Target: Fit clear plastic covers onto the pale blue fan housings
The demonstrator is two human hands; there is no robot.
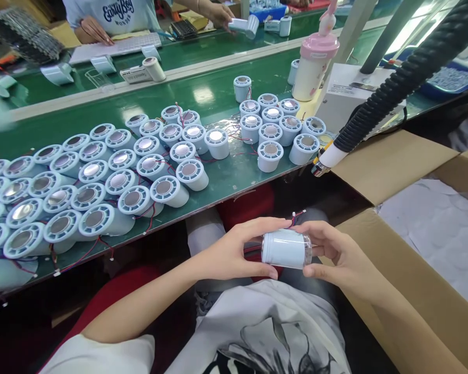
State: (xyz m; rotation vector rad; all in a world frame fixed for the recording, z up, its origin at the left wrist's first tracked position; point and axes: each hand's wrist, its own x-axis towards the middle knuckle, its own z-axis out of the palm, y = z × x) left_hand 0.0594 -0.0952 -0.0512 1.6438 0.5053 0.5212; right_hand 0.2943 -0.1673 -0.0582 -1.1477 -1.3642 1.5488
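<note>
Above my lap I hold a light-blue cylindrical motor housing [285, 248] on its side, a clear plastic rim showing at its right end. My left hand [244, 249] grips its left end, thumb below and fingers above. At the right end, my right hand [335, 254] closes its thumb and fingertips on the clear rim. Red and black wires with small white plugs [296, 214] stick up behind the housing. On the bench, many similar light-blue housings [105, 221] stand in rows, with round metal discs in their tops and thin wires between them.
A green bench [234, 179] runs across in front of me. To the right, a black corrugated hose [393, 78] hangs beside an open cardboard box [413, 259] holding white round pieces. A pink-lidded cup [312, 62] stands at the back. Across the bench, a co-worker's hand [220, 15] holds a light-blue device.
</note>
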